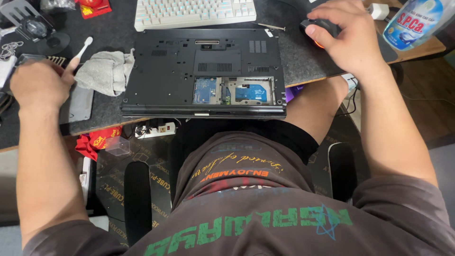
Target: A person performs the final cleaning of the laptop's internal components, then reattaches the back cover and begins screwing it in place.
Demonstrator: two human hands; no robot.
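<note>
A black laptop [180, 71] lies upside down on the dark desk mat [303, 57], its bottom hatch off and blue circuit boards showing. My right hand [348, 40] rests on a black computer mouse [322, 27] at the desk's right. My left hand [40, 85] is closed at the left edge of the desk, gripping a white-handled brush [81, 50] that points up and right. A grey rag [104, 71] lies crumpled between that hand and the laptop. A flat grey panel [78, 106] sits under my left wrist.
A white keyboard [194, 12] sits behind the laptop. A blue-labelled bottle [417, 21] stands at the far right. Small tools and a round black part [35, 28] clutter the far left. A power strip [156, 129] and red packets [97, 141] lie under the desk.
</note>
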